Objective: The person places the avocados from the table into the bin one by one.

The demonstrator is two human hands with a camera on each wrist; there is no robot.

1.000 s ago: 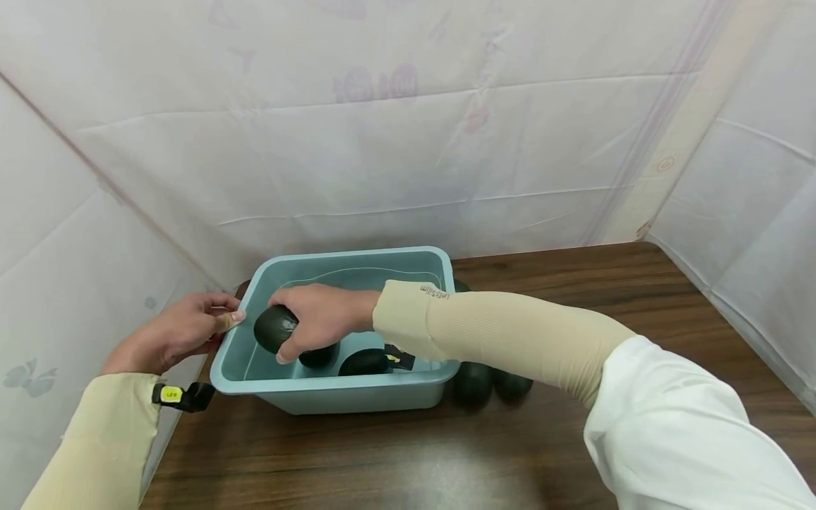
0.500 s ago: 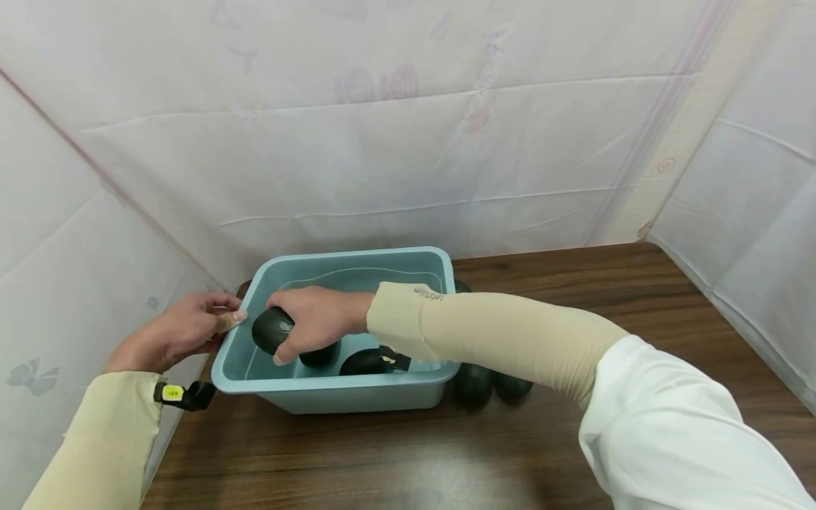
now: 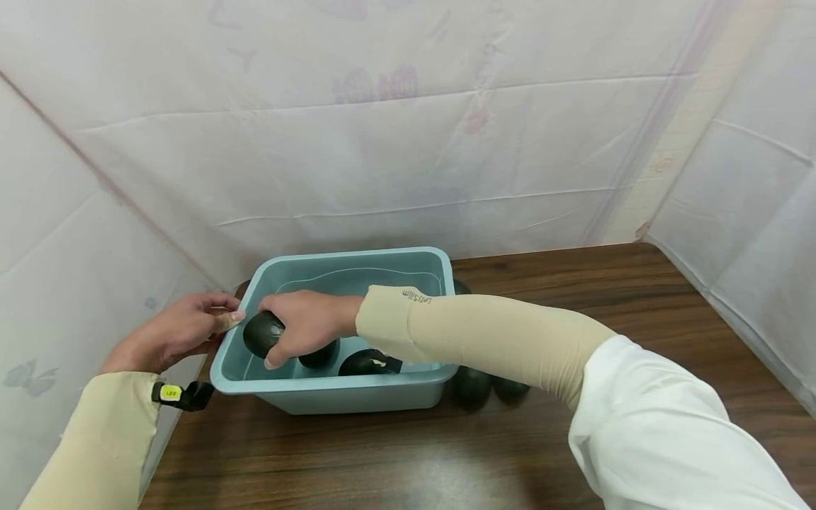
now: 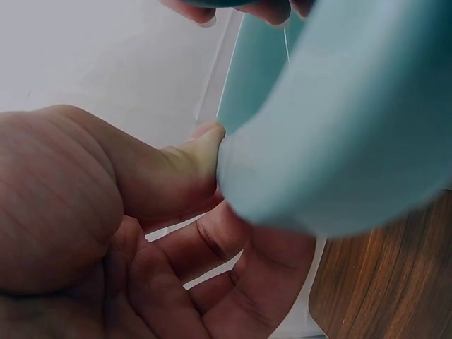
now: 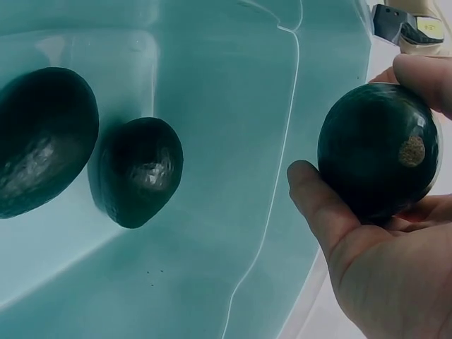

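From the head view I saw my right hand point(image 3: 306, 324) curled round a dark avocado point(image 3: 261, 334) inside the blue tub point(image 3: 331, 393), while my left hand point(image 3: 175, 333) pinched the tub's left rim. The left wrist view showed that thumb point(image 4: 194, 159) pressed on the rim with fingers beneath it. The right wrist view showed the avocado held just above the tub's floor, near two other avocados point(image 5: 138, 180).

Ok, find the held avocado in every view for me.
Head: the avocado sits left of centre, in the right hand, over the tub.
Left wrist: not visible.
Right wrist: at the right, between thumb and fingers.
Shared landmark: the blue tub's wall.
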